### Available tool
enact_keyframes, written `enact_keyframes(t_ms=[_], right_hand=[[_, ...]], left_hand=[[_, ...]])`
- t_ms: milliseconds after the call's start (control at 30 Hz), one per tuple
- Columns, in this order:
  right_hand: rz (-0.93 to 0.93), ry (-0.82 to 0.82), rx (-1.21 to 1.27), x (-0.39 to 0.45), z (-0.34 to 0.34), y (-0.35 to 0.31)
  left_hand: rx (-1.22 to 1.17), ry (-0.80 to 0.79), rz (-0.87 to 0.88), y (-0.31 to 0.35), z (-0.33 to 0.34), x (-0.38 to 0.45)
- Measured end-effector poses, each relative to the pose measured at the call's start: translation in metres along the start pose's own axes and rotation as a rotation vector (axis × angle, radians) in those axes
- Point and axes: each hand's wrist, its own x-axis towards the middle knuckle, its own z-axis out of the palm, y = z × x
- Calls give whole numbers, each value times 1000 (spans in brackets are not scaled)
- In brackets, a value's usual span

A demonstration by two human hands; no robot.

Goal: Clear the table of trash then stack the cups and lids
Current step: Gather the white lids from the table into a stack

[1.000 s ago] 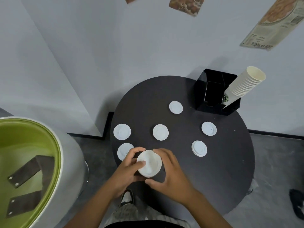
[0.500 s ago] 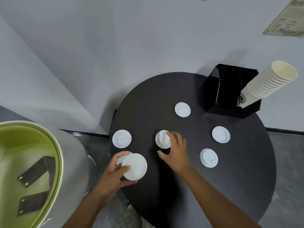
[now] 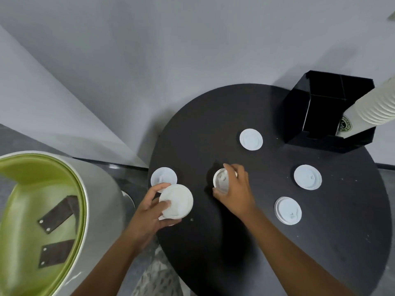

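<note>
Left hand (image 3: 149,210) grasps white lid (image 3: 176,201), thumb on top, held just above near-left edge of round black table (image 3: 213,124). Right hand (image 3: 234,193) pinches second lid (image 3: 221,180) at table centre, lid tilted on edge. Four more lids flat on table: far (image 3: 251,139), right (image 3: 307,177), near-right (image 3: 288,210), left (image 3: 163,178). Cup stack (image 3: 376,107) leans in black holder (image 3: 329,107) at far right edge. Green-lined bin (image 3: 42,210) beside table, left
</note>
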Motion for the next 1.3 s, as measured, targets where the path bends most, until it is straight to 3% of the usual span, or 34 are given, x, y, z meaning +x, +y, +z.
enact_keyframes(t_ms=[167,400,700,1000,1167,1300], right_hand=[[-84,143,231,-24,-22,-57],[-315,66,196,-48,-19,-140],[-320,114,121,-46,-7,-189],[-254,48,125,-48,23,-204],[-246,4,138,-51,44,-201],[-117,22,311,-56,50,-185]], left_hand=[[81,-81,24,22,0,13],[117,-245,47,59,-12,17],[152,-314,63,96,-40,16],[122,-417,44,100,-69,14],[155,-380,19,86,-84,18],[142,-313,6,77,-100,21]])
